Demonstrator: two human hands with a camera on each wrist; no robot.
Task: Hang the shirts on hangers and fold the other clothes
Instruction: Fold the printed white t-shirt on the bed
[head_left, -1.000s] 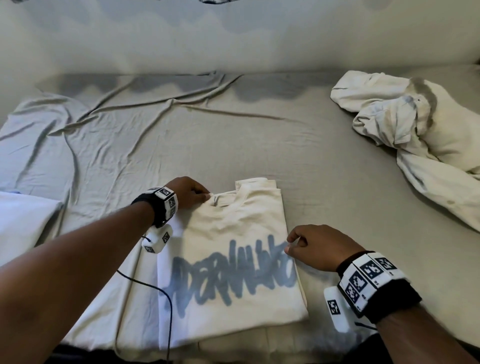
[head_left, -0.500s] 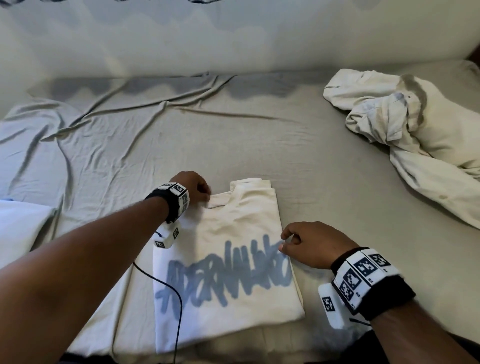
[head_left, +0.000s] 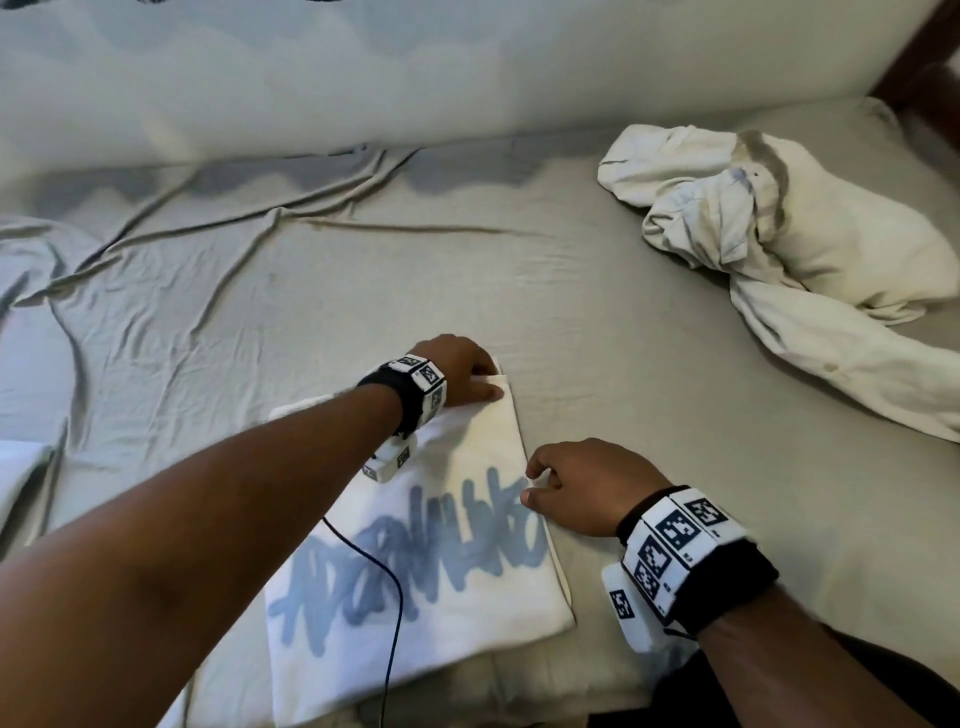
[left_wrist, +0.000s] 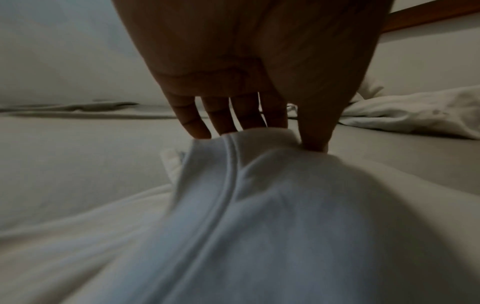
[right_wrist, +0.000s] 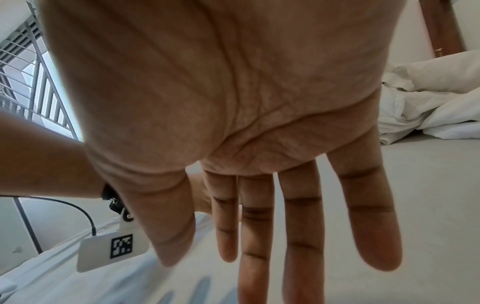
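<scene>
A white T-shirt (head_left: 415, 571) with a blue graffiti print lies partly folded near the front of the bed. My left hand (head_left: 467, 374) pinches its top edge, at the upper right corner of the fold. In the left wrist view the fingers (left_wrist: 226, 123) and thumb clamp a bunched ridge of the T-shirt (left_wrist: 259, 205). My right hand (head_left: 566, 483) rests at the shirt's right edge, beside the print. Seen from the right wrist, that right hand (right_wrist: 233, 257) has straight fingers over the T-shirt (right_wrist: 103, 283) and holds nothing.
A crumpled pile of white clothes (head_left: 779, 249) lies at the back right. The grey bed sheet (head_left: 311, 286) is wrinkled on the left. A white cloth (head_left: 21, 467) shows at the left edge. A wall runs behind the bed, and a dark wooden frame (head_left: 930, 62) stands at the far right.
My left hand has moved right along the shirt's top, carrying the collar part over toward the right edge. The right hand stays at the shirt's right edge.
</scene>
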